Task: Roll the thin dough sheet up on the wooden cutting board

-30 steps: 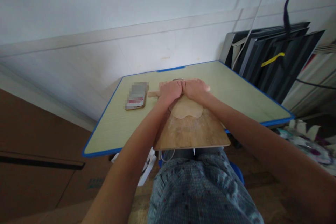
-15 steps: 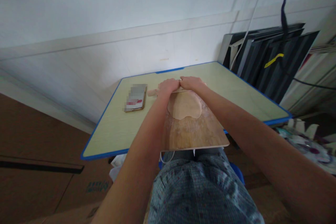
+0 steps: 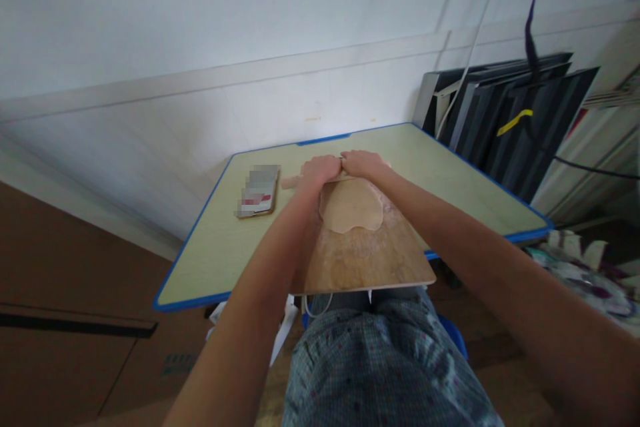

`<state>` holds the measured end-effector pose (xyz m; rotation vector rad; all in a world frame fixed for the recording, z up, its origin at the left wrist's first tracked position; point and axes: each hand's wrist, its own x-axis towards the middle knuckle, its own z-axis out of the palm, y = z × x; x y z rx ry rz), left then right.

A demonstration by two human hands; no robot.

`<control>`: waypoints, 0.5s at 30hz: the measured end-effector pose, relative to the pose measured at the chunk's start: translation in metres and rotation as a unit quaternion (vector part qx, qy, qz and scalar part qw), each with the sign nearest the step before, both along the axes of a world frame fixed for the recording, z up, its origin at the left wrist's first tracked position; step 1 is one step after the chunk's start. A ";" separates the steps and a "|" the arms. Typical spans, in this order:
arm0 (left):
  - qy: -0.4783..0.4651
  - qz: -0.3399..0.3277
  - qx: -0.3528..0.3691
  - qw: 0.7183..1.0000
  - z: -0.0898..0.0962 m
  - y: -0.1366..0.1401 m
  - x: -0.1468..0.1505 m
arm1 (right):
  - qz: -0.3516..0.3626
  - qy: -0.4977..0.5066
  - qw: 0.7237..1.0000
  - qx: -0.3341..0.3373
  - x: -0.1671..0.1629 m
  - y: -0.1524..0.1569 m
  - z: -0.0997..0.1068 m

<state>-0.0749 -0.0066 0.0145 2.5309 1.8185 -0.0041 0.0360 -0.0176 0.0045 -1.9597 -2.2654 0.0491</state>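
Observation:
A wooden rolling pin (image 3: pixel 290 182) lies across the far end of a wooden board (image 3: pixel 367 265); its left handle sticks out past my hand. My left hand (image 3: pixel 323 167) is closed over the pin, left of its middle. Right beside it, my right hand (image 3: pixel 363 161) is closed over the pin too, and the two hands touch or nearly touch. Most of the pin is hidden beneath them. Nearer to me, a flat, pale sheet of dough (image 3: pixel 351 207) with a wavy near edge rests on the floured board. The board's near end overhangs the table edge above my lap.
The pale table (image 3: pixel 210 257) has a blue rim. A phone (image 3: pixel 259 191), partly pixelated, lies on it at the left. Dark panels (image 3: pixel 493 113) lean against the wall at the right, with a dark strap (image 3: pixel 533 27) hanging before them.
The camera view has shifted slightly, so the table sits a little lower. Both hands stay on the rolling pin at the board's far end, with little visible movement.

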 end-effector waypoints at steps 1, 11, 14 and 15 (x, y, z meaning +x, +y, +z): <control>0.002 -0.014 0.010 1.000 0.001 -0.007 -0.001 | 0.013 -0.004 1.000 0.008 0.000 -0.007 0.000; -0.008 -0.079 0.122 0.989 -0.013 -0.095 -0.019 | 0.101 -0.029 0.989 0.108 0.004 -0.096 -0.004; -0.003 -0.076 0.118 0.990 -0.012 -0.088 -0.016 | 0.088 -0.027 0.991 0.095 0.003 -0.090 -0.003; 0.001 -0.070 0.113 0.991 -0.010 -0.082 -0.015 | 0.074 -0.025 0.993 0.084 0.002 -0.083 -0.002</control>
